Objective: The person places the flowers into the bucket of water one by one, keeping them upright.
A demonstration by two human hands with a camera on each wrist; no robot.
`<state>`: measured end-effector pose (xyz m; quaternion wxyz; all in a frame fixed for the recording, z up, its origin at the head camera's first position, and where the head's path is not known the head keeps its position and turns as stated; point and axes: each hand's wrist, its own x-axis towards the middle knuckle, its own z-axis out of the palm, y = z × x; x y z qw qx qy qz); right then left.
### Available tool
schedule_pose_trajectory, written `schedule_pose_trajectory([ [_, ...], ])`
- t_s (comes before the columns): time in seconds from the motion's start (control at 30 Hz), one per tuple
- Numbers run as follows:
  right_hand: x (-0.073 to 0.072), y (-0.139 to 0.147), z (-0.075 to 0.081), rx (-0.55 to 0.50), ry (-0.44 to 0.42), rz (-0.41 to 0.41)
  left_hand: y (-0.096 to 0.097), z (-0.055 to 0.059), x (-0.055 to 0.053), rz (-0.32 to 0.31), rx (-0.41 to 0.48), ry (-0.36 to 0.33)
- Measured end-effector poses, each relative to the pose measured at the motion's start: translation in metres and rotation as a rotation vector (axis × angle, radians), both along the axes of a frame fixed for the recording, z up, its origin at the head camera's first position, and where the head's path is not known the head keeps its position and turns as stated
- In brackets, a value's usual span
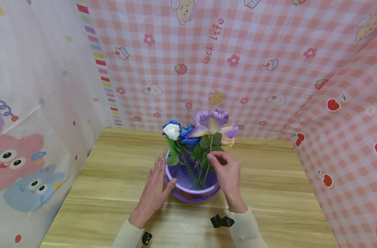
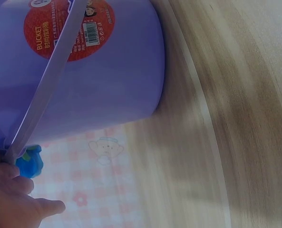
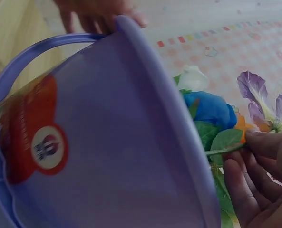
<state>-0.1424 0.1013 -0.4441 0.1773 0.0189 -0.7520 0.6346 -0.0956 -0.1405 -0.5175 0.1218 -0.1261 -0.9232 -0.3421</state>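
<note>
A purple plastic bucket [image 1: 192, 190] holds several artificial flowers. Among them are a white rose [image 1: 171, 131], blue roses [image 1: 189, 138] and a peach-orange flower [image 1: 228, 141]. With thumb and fingertips my right hand [image 1: 229, 174] pinches the green stem of a large purple iris [image 1: 211, 121] above the bucket's right side. My left hand [image 1: 154, 191] rests against the left rim, its fingers extended. In the left wrist view the bucket's handle [image 2: 45, 88] hangs down across its side, and a red label [image 2: 72, 28] shows there.
The bucket stands on a wood-grain table [image 1: 120, 165]. A pink checked cloth [image 1: 191, 69] hangs behind it, with a white patterned cloth [image 1: 52, 86] on the left and another checked cloth [image 1: 355, 137] on the right.
</note>
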Motion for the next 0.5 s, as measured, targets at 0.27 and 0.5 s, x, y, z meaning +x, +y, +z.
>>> schedule_pose_trajectory([
  [0.27,0.007,0.001,-0.008,0.244,0.042,-0.041,0.000,0.000,0.001,-0.001,0.010,-0.006],
  [0.5,0.013,0.002,-0.014,0.331,0.077,-0.074,0.000,0.001,0.000,0.001,0.011,-0.004],
])
